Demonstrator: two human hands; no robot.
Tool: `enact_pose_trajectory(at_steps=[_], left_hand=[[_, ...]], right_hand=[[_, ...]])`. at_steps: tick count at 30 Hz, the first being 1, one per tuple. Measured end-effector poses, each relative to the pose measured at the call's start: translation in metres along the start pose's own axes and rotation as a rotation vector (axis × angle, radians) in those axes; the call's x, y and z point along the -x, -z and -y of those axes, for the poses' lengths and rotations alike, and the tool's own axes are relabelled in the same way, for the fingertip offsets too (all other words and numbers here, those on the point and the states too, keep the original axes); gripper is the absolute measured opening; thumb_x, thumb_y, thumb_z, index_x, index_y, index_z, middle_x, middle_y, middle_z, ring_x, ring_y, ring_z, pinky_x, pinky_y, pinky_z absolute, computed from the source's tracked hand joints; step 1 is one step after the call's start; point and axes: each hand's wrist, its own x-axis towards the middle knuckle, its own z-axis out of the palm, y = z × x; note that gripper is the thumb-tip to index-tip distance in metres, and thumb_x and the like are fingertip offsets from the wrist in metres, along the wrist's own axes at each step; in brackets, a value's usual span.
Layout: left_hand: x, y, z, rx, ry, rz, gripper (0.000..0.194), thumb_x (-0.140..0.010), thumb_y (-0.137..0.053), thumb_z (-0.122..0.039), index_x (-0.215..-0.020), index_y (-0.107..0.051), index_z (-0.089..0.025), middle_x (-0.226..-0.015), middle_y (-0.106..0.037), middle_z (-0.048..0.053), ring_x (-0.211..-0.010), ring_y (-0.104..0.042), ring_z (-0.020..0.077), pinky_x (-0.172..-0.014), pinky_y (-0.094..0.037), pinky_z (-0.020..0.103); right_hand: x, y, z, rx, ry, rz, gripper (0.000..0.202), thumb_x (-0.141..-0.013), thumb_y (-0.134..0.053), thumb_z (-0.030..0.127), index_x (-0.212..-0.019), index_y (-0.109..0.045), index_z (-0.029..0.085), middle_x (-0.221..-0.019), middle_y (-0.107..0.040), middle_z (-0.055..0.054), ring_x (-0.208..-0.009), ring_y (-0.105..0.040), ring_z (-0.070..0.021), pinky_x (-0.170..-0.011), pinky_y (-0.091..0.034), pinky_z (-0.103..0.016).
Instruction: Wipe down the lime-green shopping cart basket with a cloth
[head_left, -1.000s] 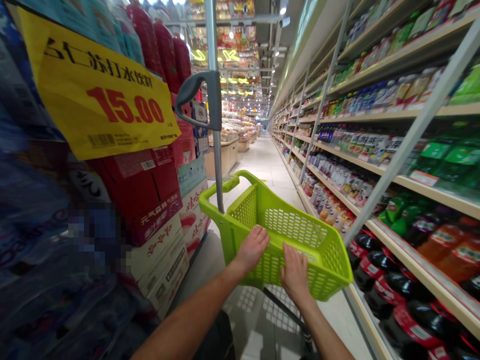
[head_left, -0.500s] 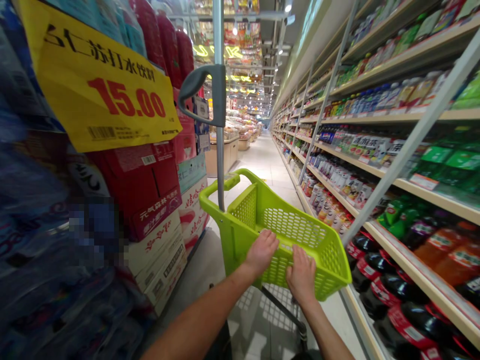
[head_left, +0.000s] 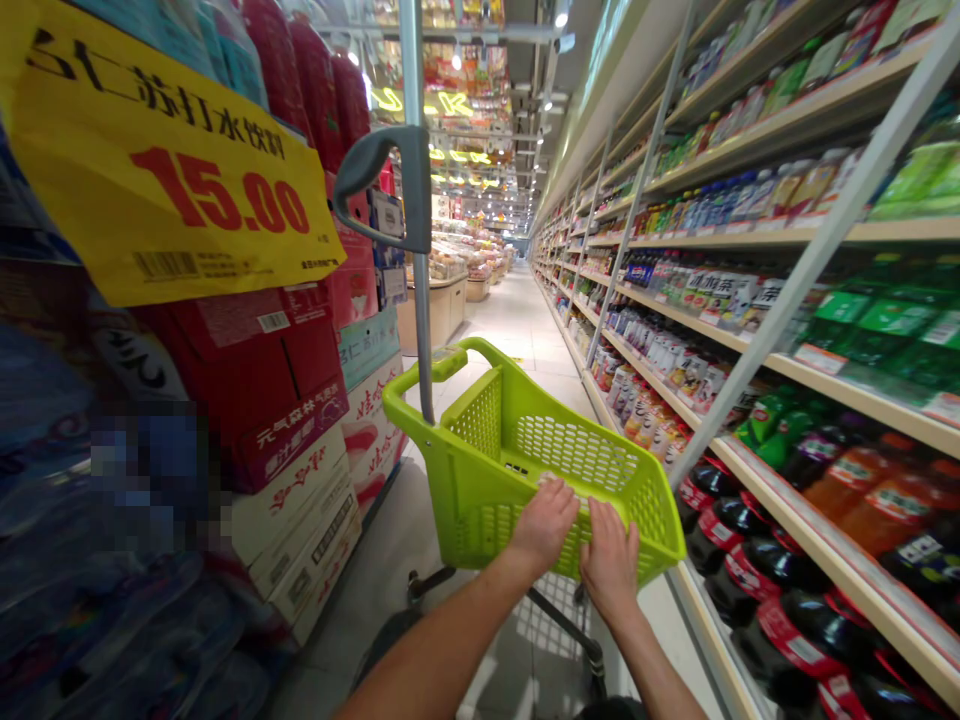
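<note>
A lime-green shopping cart (head_left: pixel 480 490) with perforated plastic walls stands sideways in front of me. Over its near side rim curl the fingers of my left hand (head_left: pixel 546 522). Close beside it, a little nearer the cart's right end, my right hand (head_left: pixel 609 555) is closed over the same rim. The fingertips reach inside the basket and are partly hidden. A small dark-and-white patch shows on the basket's floor; I cannot make out more. Below, the cart's dark metal frame (head_left: pixel 559 620) and a wheel show near my legs.
Drink shelves (head_left: pixel 795 235) line the right side, with cola bottles (head_left: pixel 780 640) at the bottom. Stacked drink boxes (head_left: pixel 240 400) and a yellow price sign (head_left: pixel 187 180) stand on the left. A metal pole with a grey handle (head_left: pixel 420 190) rises by the cart. The tiled aisle (head_left: pixel 517 300) runs ahead.
My left hand has slid right along the rim, closer to my right hand. The scene has shifted slightly left in view, and more of the cart's lower frame shows at the left.
</note>
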Motion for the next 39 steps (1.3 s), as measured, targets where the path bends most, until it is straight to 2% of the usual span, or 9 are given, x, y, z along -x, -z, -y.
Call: enact_pose_trajectory(at_steps=[7, 13, 16, 20, 26, 29, 34, 36, 39], left_hand=[[0.017, 0.054, 0.071, -0.157, 0.173, -0.122, 0.032, -0.084, -0.035, -0.01, -0.112, -0.052, -0.013, -0.119, -0.055, 0.011, -0.118, -0.043, 0.0204, -0.099, -0.038, 0.041], [0.02, 0.024, 0.041, -0.089, -0.092, -0.061, 0.025, -0.086, -0.04, -0.016, -0.104, -0.057, -0.014, -0.114, -0.06, 0.008, -0.118, -0.044, 0.0195, -0.098, -0.041, 0.038], [0.022, 0.039, 0.058, -0.097, -0.102, -0.091, 0.028, -0.087, -0.036, -0.015, -0.108, -0.055, -0.014, -0.118, -0.057, 0.009, -0.121, -0.04, 0.019, -0.099, -0.04, 0.039], [0.037, 0.069, 0.092, -0.156, 0.027, -0.171, 0.034, -0.087, -0.031, -0.011, -0.115, -0.05, -0.013, -0.123, -0.053, 0.01, -0.126, -0.033, 0.0189, -0.101, -0.038, 0.041], [0.08, 0.049, 0.07, -0.083, -0.01, 0.02, 0.029, -0.085, -0.041, -0.015, -0.11, -0.054, -0.018, -0.113, -0.06, 0.005, -0.113, -0.048, 0.0151, -0.096, -0.042, 0.03], [0.089, 0.064, 0.069, -0.051, 0.014, -0.024, 0.03, -0.085, -0.039, -0.015, -0.11, -0.054, -0.019, -0.113, -0.06, 0.004, -0.112, -0.049, 0.0149, -0.095, -0.043, 0.031], [0.069, 0.112, 0.1, -0.046, 0.144, -0.261, 0.034, -0.084, -0.035, -0.011, -0.114, -0.051, -0.018, -0.115, -0.056, 0.008, -0.112, -0.048, 0.0165, -0.094, -0.043, 0.034], [0.056, 0.117, 0.108, -0.089, 0.189, -0.299, 0.034, -0.084, -0.034, -0.01, -0.113, -0.051, -0.018, -0.115, -0.056, 0.009, -0.112, -0.047, 0.018, -0.094, -0.043, 0.037], [0.04, 0.111, 0.109, -0.147, 0.203, -0.245, 0.034, -0.082, -0.038, -0.011, -0.115, -0.049, -0.015, -0.118, -0.053, 0.011, -0.117, -0.042, 0.0225, -0.096, -0.039, 0.044]], right_hand=[[0.002, -0.001, -0.003, -0.017, -0.072, 0.012, 0.055, -0.071, -0.036, 0.011, -0.126, -0.039, 0.012, -0.123, -0.051, -0.013, -0.118, -0.038, -0.0231, -0.101, -0.013, -0.047], [0.0, -0.002, 0.0, -0.008, -0.056, -0.029, 0.054, -0.072, -0.036, 0.011, -0.125, -0.04, 0.012, -0.119, -0.053, -0.012, -0.115, -0.041, -0.0225, -0.1, -0.015, -0.046], [0.001, 0.002, -0.002, 0.001, -0.019, -0.013, 0.053, -0.073, -0.036, 0.01, -0.125, -0.04, 0.012, -0.12, -0.053, -0.012, -0.115, -0.04, -0.0216, -0.1, -0.017, -0.045], [0.001, 0.002, -0.004, 0.015, -0.048, -0.029, 0.052, -0.072, -0.036, 0.01, -0.124, -0.041, 0.011, -0.119, -0.053, -0.013, -0.115, -0.041, -0.022, -0.101, -0.016, -0.045], [0.0, 0.003, -0.004, 0.007, -0.036, -0.024, 0.052, -0.072, -0.037, 0.011, -0.124, -0.04, 0.012, -0.118, -0.053, -0.013, -0.114, -0.042, -0.0228, -0.1, -0.018, -0.046], [0.0, 0.007, -0.003, 0.012, -0.04, -0.022, 0.053, -0.072, -0.036, 0.011, -0.125, -0.038, 0.013, -0.118, -0.053, -0.013, -0.114, -0.042, -0.0226, -0.1, -0.018, -0.045], [0.001, 0.002, -0.005, 0.032, -0.042, -0.034, 0.051, -0.073, -0.036, 0.013, -0.124, -0.037, 0.014, -0.117, -0.053, -0.012, -0.113, -0.043, -0.0227, -0.1, -0.017, -0.046], [0.002, -0.002, -0.007, 0.04, -0.034, -0.031, 0.051, -0.073, -0.037, 0.014, -0.123, -0.038, 0.014, -0.117, -0.054, -0.012, -0.113, -0.043, -0.0231, -0.099, -0.017, -0.046], [0.003, -0.006, -0.011, 0.05, -0.012, -0.036, 0.051, -0.073, -0.037, 0.015, -0.123, -0.039, 0.014, -0.117, -0.053, -0.012, -0.113, -0.043, -0.023, -0.099, -0.018, -0.046]])
